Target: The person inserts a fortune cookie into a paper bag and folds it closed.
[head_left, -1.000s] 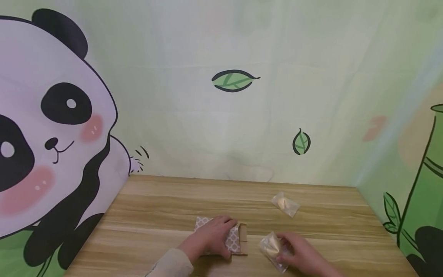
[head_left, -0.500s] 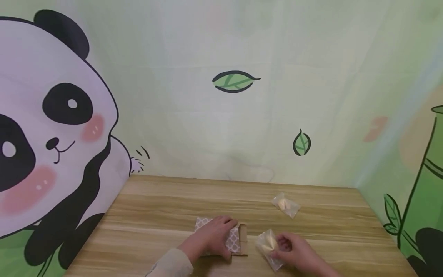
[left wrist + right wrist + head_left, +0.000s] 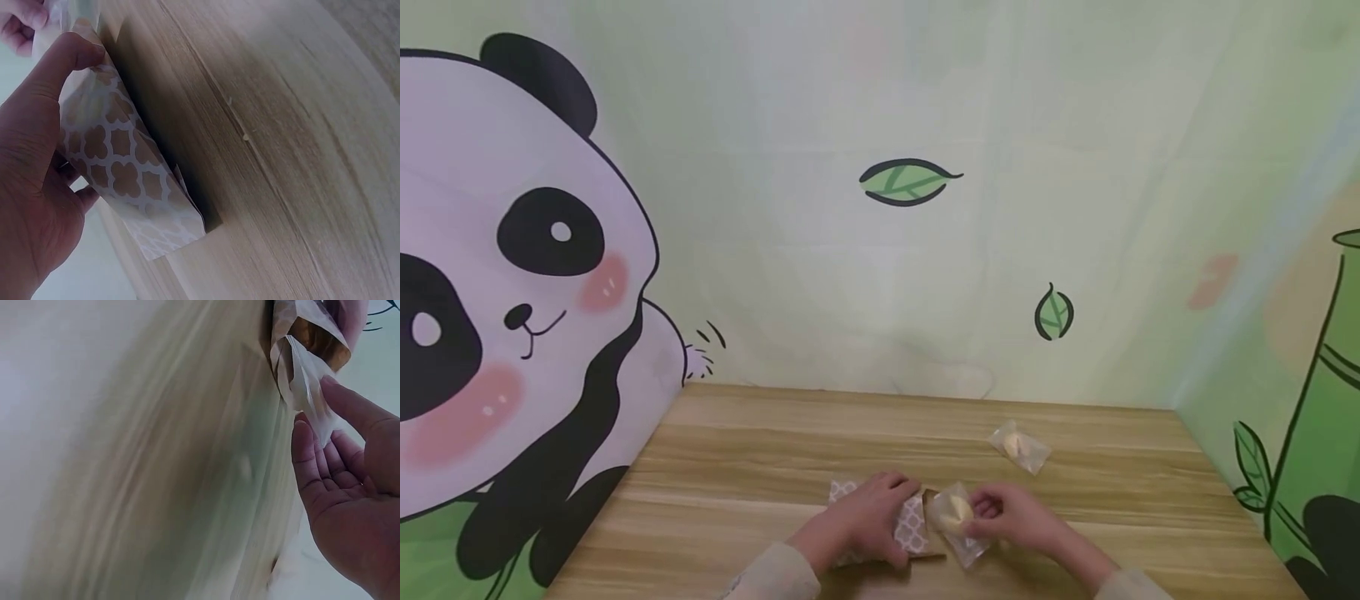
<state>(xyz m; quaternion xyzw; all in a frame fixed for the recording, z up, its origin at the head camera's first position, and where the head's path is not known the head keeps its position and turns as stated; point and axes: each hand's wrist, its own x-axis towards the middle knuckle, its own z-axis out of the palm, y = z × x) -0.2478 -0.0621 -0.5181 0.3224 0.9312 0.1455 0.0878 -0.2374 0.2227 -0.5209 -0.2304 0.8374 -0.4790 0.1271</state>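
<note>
My left hand (image 3: 872, 518) grips a small cardboard box (image 3: 912, 527) with a white lattice pattern, lying on the table. In the left wrist view the thumb lies over the top of the box (image 3: 122, 162) and fingers are on its far side. The box's right end is open, its brown inside (image 3: 339, 353) showing in the right wrist view. My right hand (image 3: 1011, 518) pinches a clear plastic packet (image 3: 955, 512) holding a pale golden piece, probably a cookie. The packet (image 3: 308, 387) is right at the open end; whether part of it is inside I cannot tell.
A second clear packet (image 3: 1019, 447) with a similar golden piece lies farther back on the wooden table (image 3: 760, 433). Behind the table hangs a printed backdrop (image 3: 790, 275) with a panda and leaves. Small crumbs (image 3: 245, 137) lie near the box.
My right hand has carried the packet leftward, from beside the box to its open end. The left hand keeps holding the box, which has tilted slightly. The second packet has stayed put.
</note>
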